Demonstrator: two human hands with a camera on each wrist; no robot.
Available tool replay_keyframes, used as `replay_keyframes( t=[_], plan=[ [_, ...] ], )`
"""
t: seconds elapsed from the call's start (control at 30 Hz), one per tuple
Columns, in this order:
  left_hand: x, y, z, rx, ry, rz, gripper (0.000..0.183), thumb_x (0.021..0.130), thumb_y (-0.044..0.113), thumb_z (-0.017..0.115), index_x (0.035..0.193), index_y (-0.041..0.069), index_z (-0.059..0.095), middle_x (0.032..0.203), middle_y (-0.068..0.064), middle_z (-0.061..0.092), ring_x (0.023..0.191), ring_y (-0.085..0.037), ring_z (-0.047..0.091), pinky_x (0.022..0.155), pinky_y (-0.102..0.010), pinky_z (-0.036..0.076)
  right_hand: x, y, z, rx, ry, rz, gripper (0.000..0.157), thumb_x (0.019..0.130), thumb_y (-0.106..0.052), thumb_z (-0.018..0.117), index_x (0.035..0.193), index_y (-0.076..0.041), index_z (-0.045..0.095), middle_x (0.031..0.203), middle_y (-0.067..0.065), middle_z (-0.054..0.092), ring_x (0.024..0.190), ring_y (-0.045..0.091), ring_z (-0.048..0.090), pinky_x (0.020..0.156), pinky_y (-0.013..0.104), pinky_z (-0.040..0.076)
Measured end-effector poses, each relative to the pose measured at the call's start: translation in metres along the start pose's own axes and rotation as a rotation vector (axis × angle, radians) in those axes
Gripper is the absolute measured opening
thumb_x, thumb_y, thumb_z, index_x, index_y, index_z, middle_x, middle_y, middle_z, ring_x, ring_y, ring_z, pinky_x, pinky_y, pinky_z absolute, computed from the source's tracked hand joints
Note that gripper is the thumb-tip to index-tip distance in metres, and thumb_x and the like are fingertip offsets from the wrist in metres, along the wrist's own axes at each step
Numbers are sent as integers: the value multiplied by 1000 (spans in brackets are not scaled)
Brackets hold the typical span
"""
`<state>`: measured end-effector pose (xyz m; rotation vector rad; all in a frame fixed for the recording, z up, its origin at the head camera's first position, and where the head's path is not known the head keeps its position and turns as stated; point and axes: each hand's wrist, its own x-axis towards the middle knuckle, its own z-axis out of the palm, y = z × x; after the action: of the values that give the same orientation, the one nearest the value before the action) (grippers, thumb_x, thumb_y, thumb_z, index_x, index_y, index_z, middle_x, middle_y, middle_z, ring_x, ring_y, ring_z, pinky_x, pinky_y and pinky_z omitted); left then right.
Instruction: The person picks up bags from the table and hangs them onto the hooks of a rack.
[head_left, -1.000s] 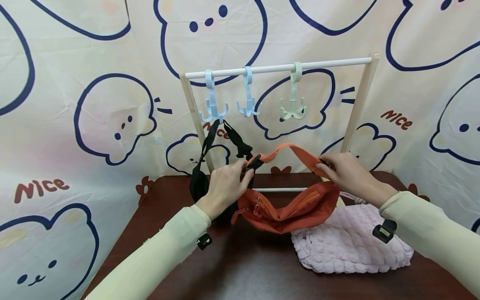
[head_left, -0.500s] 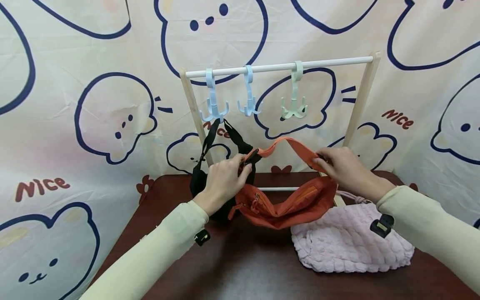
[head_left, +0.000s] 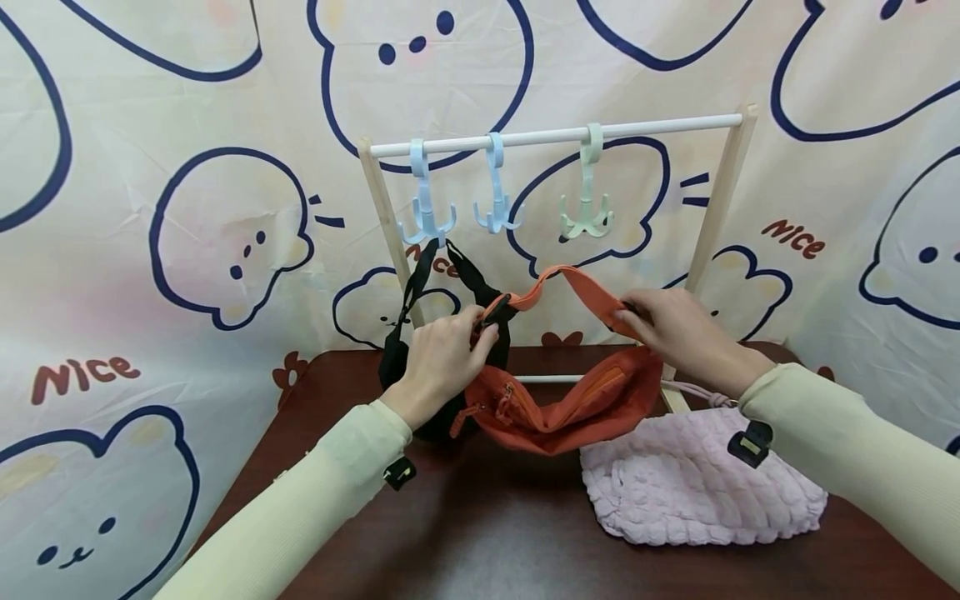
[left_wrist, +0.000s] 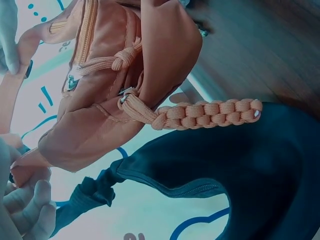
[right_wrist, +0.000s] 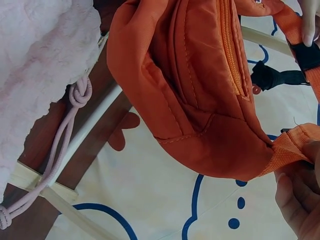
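Note:
An orange waist bag (head_left: pixel 558 408) hangs above the table from its strap (head_left: pixel 588 296), which arches up between my two hands. My left hand (head_left: pixel 442 354) grips the strap's left side by a black buckle (head_left: pixel 498 312). With thumb and fingers, my right hand (head_left: pixel 678 333) pinches the strap's right side. Zippers and a braided orange pull (left_wrist: pixel 205 115) show in the left wrist view. Behind my left hand, a black bag (head_left: pixel 397 358) hangs by its strap from the left blue hook (head_left: pixel 426 217). The orange bag's right end (right_wrist: pixel 215 150) fills the right wrist view.
A rack with a white rod (head_left: pixel 675 126) stands at the back of the dark table (head_left: pixel 480 542). Another blue hook (head_left: pixel 496 192) and a green hook (head_left: pixel 588 196) hang from the rod. At right lies a pale pink quilted bag (head_left: pixel 705 483) with a knotted cord (right_wrist: pixel 62 135).
Both hands have moved slightly up and to the left, carrying the orange waist bag with them. The black bag, the hooks and the pink bag have stayed in place.

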<state>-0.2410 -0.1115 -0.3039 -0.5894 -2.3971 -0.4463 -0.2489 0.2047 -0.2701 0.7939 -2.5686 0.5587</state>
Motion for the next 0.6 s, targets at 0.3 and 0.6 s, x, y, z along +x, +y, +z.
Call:
replay_keyframes(
  t=[0.3, 0.6],
  plan=[
    [2, -3, -6, 13, 41, -9, 25, 101, 32, 62, 109, 9, 69, 61, 0, 58, 48, -13, 49, 43, -27, 33, 7, -5, 0, -13, 20, -9, 10, 98, -11, 66, 99, -3, 73, 78, 7, 69, 64, 16, 54, 60, 31, 45],
    [5, -5, -13, -9, 55, -25, 25, 101, 31, 62, 108, 8, 70, 61, 0, 59, 46, -13, 50, 44, -27, 34, 11, -9, 1, 5, 15, -7, 12, 99, -11, 64, 103, -3, 72, 83, 9, 71, 67, 17, 56, 63, 33, 47]
  ],
)
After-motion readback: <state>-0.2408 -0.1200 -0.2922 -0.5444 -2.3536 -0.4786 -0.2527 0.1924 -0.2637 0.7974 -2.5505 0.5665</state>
